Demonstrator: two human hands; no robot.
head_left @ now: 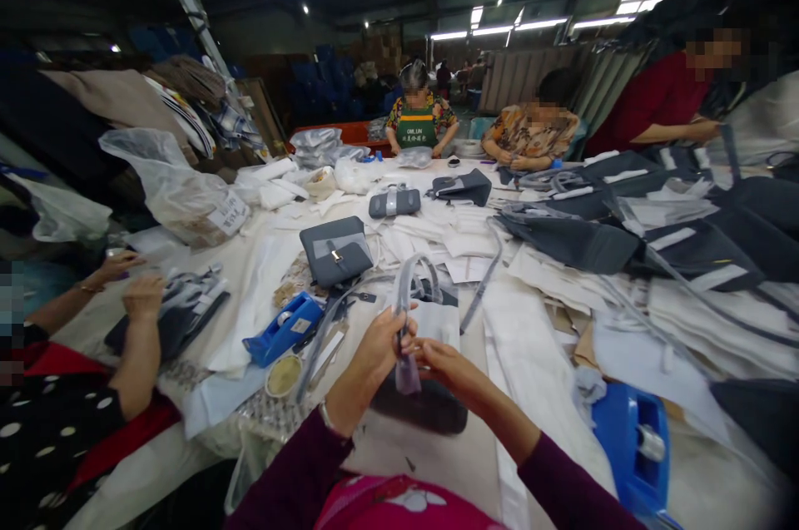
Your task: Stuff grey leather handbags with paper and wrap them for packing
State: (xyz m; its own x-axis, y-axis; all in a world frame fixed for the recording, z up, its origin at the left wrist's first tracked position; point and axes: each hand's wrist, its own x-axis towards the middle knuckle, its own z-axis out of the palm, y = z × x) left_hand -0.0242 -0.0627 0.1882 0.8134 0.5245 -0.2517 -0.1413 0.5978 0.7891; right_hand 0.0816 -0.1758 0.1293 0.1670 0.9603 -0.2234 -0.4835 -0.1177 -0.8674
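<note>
My left hand [379,347] and my right hand [440,361] meet over the table, both pinched on a grey bag strap in a clear plastic sleeve [407,305] that loops up in front of me. The sleeve's loose end hangs down between my hands. Under them lies a dark handbag [424,407] and a white dust bag [437,318]. A grey handbag with a metal clasp [335,251] lies just beyond, to the left.
A blue tape dispenser [284,329] sits left of my hands, another [637,438] at the right. White paper sheets and dark bags cover the table [537,364]. A person's hands [134,284] work at my left; three people work across the table.
</note>
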